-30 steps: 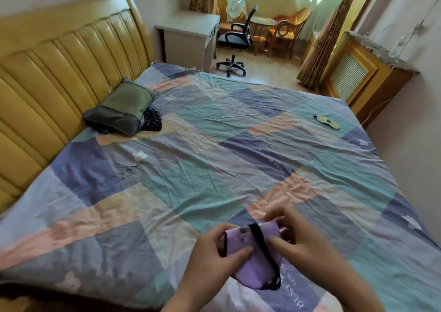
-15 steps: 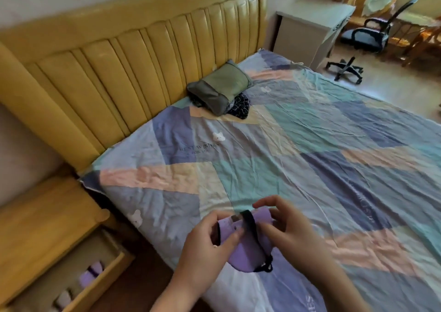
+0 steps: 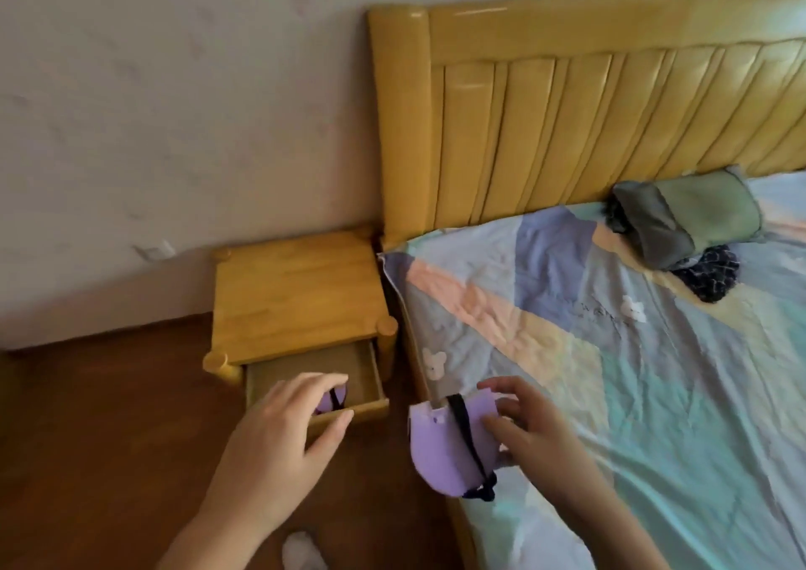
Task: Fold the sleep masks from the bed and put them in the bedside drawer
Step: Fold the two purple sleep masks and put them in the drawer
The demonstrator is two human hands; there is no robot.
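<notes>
The right hand (image 3: pixel 530 434) pinches a folded lilac fabric sleep mask with a black elastic strap (image 3: pixel 449 447) in its grip, over the edge of the bed with the pastel patchwork sheet (image 3: pixel 632 395). The left hand (image 3: pixel 279 447), fingers spread and holding nothing, hovers above the open wooden drawer (image 3: pixel 370 395) of the yellow wooden bedside cabinet (image 3: pixel 296 294), where another lilac mask (image 3: pixel 329 399) lies. Farther off, a green-grey pillow (image 3: pixel 689 216) rests by the padded yellow headboard (image 3: pixel 589 102).
</notes>
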